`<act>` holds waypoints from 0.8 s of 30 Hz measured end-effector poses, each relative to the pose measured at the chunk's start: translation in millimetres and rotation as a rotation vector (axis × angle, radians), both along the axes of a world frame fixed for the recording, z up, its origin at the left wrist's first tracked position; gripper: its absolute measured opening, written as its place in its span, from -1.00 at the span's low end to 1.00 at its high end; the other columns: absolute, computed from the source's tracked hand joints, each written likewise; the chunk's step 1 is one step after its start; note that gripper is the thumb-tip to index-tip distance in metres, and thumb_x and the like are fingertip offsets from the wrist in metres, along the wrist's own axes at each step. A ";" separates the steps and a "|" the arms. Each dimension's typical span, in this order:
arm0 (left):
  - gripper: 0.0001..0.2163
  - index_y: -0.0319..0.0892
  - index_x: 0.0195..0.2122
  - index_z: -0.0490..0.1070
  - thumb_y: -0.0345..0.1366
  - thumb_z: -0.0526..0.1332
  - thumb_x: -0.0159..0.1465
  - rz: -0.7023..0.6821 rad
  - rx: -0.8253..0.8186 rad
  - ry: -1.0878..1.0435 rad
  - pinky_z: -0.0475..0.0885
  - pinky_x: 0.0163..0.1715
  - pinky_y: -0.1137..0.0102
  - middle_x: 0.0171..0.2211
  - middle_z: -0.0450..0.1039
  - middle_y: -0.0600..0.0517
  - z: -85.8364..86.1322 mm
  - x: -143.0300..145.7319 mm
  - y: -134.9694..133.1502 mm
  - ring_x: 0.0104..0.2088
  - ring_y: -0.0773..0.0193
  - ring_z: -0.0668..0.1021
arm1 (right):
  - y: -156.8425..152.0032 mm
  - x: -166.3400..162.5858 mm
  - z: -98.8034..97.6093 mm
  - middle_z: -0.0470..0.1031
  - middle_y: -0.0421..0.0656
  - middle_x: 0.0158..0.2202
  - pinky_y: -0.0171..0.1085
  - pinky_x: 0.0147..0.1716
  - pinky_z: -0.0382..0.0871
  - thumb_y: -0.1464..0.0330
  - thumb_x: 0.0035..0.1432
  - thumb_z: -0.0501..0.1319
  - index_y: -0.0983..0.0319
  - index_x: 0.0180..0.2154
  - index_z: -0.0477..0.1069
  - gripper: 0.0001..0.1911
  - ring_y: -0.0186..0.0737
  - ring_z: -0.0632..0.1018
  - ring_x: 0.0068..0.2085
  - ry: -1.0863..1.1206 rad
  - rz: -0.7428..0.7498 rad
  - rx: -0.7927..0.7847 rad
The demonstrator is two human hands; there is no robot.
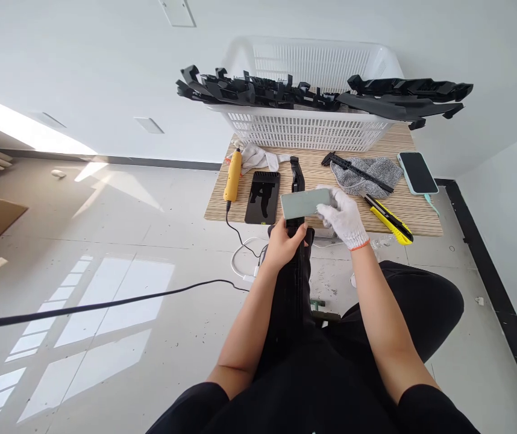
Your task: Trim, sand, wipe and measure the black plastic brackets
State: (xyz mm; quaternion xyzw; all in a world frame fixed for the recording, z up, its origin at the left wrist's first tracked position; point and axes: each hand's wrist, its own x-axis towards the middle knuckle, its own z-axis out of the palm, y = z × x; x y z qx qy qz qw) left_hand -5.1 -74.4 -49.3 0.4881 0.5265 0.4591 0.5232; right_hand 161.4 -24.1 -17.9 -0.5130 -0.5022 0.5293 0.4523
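Note:
My bare left hand (284, 245) is closed around a long black plastic part (297, 175), whose hooked far end reaches over the table. My right hand (343, 218), in a white knit glove with an orange cuff, grips the right end of a flat grey-green rectangular block (304, 203). The block lies across and above the black part, just beyond my left fingertips, and covers some of it. Whether the block touches the part I cannot tell. Left of the part lies a glossy black flat device (263, 208); a yellow box cutter (389, 220) lies right of my glove.
A white plastic basket (303, 128) piled with black plastic parts (258, 90) stands at the table's back. On the wooden table (219, 202) are a corded yellow tool (233, 175), white glove (258, 158), grey cloth (384, 170), black caliper (360, 171) and phone (418, 173). A black cable (118, 303) crosses the left side.

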 end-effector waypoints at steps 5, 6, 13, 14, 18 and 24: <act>-0.62 -0.13 -0.18 0.32 0.03 0.33 0.19 0.000 -0.015 -0.044 0.46 -0.62 0.44 -0.49 0.41 0.13 1.0 -1.7 0.5 -0.62 0.33 0.52 | 0.1 -1.6 2.6 0.46 -0.26 -0.38 -0.43 -0.65 0.22 0.31 -0.01 0.29 0.15 -0.06 0.37 -0.58 -0.37 0.46 -0.48 0.011 0.009 -0.019; -0.62 -0.13 -0.19 0.32 0.03 0.33 0.18 0.004 -0.018 -0.040 0.46 -0.62 0.44 -0.50 0.40 0.13 1.4 -1.6 0.5 -0.62 0.33 0.52 | 0.2 -2.1 3.3 0.46 -0.25 -0.38 -0.43 -0.65 0.23 0.31 -0.01 0.29 0.16 -0.07 0.37 -0.59 -0.37 0.46 -0.48 0.011 0.031 -0.032; -0.66 -0.12 -0.20 0.31 -0.02 0.33 0.21 -0.005 -0.002 -0.025 0.47 -0.60 0.44 -0.49 0.39 0.14 2.3 -0.2 -0.7 -0.62 0.34 0.52 | 0.7 -6.3 5.5 0.37 -0.31 -0.45 -0.42 -0.70 0.09 0.29 -0.01 0.30 0.14 -0.08 0.38 -0.60 -0.46 0.28 -0.59 0.041 0.010 -0.058; -0.67 -0.12 -0.20 0.31 -0.02 0.32 0.21 -0.006 0.004 -0.026 0.47 -0.60 0.45 -0.49 0.38 0.14 2.0 -0.2 -0.7 -0.62 0.35 0.52 | 1.2 -6.5 4.9 0.36 -0.32 -0.46 -0.42 -0.71 0.07 0.29 -0.01 0.29 0.14 -0.09 0.38 -0.62 -0.47 0.23 -0.61 0.050 0.007 -0.055; -0.69 -0.12 -0.18 0.31 -0.02 0.29 0.24 -0.028 0.015 -0.010 0.46 -0.60 0.46 -0.48 0.39 0.14 0.3 -0.9 -0.6 -0.61 0.34 0.54 | 5.1 -6.2 1.6 0.32 -0.32 -0.46 -0.41 -0.69 0.04 0.26 0.03 0.21 0.12 -0.09 0.37 -0.66 -0.46 0.16 -0.62 0.098 -0.152 -0.027; -0.68 -0.12 -0.18 0.30 -0.01 0.28 0.24 -0.032 0.016 -0.012 0.46 -0.59 0.45 -0.45 0.43 0.13 -0.6 -1.4 -0.5 -0.60 0.34 0.55 | 8.0 -7.8 1.9 0.36 -0.27 -0.44 -0.41 -0.60 0.18 0.25 0.00 0.23 0.14 -0.17 0.39 -0.71 -0.40 0.32 -0.51 0.111 -0.176 -0.030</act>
